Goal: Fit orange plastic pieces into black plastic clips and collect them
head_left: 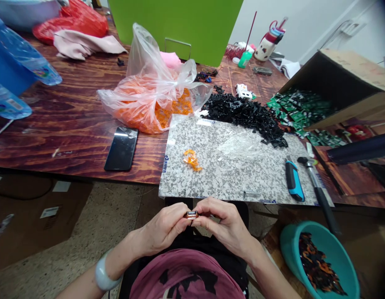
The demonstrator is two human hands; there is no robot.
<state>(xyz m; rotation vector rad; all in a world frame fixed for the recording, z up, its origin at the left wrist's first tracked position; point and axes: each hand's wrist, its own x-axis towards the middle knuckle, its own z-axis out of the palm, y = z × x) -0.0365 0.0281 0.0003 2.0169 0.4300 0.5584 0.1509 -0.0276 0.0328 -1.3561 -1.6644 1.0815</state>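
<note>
Between my fingertips, just off the table's front edge, is a small orange and black plastic part. My left hand pinches its left end, and my right hand pinches its right end. Most of the part is covered by the fingers. Ahead of the hands lies a speckled granite-patterned board. On it are a few loose orange clear plastic pieces, a spread of thin clear strips and a short metal tube. A heap of black plastic parts sits along the board's far edge.
An open plastic bag of orange pieces stands behind a phone. To the right are a blue-black utility knife, a hammer and a cardboard box spilling green circuit boards. A teal bucket holds orange-black parts.
</note>
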